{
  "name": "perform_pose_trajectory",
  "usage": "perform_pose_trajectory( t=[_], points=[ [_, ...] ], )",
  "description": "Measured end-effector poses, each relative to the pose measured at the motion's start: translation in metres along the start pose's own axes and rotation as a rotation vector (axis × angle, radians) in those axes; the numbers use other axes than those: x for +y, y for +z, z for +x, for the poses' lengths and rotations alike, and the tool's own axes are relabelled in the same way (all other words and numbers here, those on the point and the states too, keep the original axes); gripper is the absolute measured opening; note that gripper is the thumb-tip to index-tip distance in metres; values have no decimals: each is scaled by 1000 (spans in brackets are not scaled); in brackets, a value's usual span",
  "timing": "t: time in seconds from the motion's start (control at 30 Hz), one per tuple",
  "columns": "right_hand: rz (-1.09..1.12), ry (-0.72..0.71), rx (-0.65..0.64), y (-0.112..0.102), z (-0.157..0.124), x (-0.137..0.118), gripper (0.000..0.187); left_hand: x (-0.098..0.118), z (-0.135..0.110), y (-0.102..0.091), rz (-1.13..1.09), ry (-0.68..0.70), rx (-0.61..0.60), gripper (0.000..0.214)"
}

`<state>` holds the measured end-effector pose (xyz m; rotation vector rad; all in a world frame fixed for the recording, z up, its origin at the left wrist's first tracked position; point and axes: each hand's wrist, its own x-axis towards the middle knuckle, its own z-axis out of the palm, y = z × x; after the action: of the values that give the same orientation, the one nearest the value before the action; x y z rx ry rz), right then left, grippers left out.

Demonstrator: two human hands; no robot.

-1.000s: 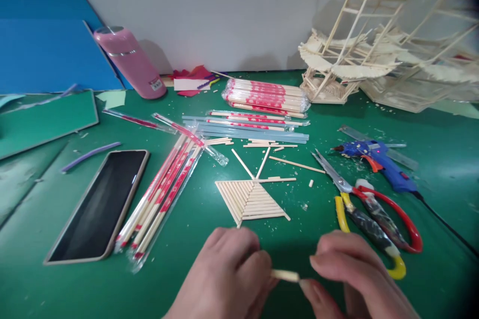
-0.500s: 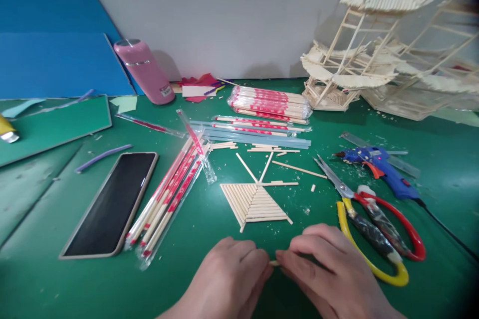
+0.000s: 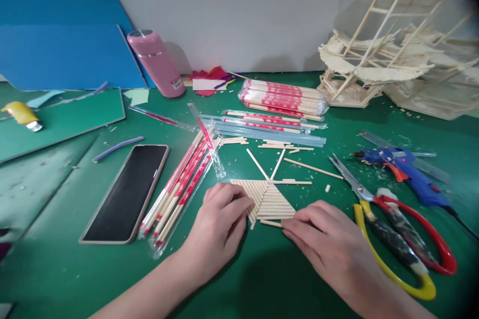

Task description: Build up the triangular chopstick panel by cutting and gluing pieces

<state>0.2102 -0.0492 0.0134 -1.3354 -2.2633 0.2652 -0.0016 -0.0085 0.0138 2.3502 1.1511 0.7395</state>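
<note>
A flat, fan-shaped panel of short wooden sticks [image 3: 275, 204] lies on the green table, with bare spokes sticking out at its far side. The fingers of my left hand [image 3: 226, 217] are closed at the panel's left edge, holding it and covering part of it. Between the fingertips of my right hand [image 3: 327, 241] is a short wooden stick [image 3: 270, 223], its left end showing. That stick is just in front of the panel's near edge, roughly parallel to it. Scissors [image 3: 389, 229] with red and yellow handles rest right of my right hand.
A blue glue gun [image 3: 407, 167] lies beyond the scissors. Wrapped chopsticks [image 3: 183, 187] and a phone [image 3: 125, 194] are on the left. A chopstick bundle [image 3: 282, 97], a pink bottle [image 3: 159, 67] and a stick-built tower model [image 3: 374, 67] stand or lie at the back.
Both hands have moved forward from the table's near side to the panel. They have parted: my left hand is on the panel, my right carries the short stick. The view has shifted slightly left.
</note>
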Motion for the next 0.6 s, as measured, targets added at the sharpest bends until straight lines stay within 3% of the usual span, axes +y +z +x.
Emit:
perform_pose_trajectory(
  t=[0.6],
  points=[
    [40, -13, -66, 7, 3, 0, 18, -4, -7, 7, -45, -13, -36, 25]
  ],
)
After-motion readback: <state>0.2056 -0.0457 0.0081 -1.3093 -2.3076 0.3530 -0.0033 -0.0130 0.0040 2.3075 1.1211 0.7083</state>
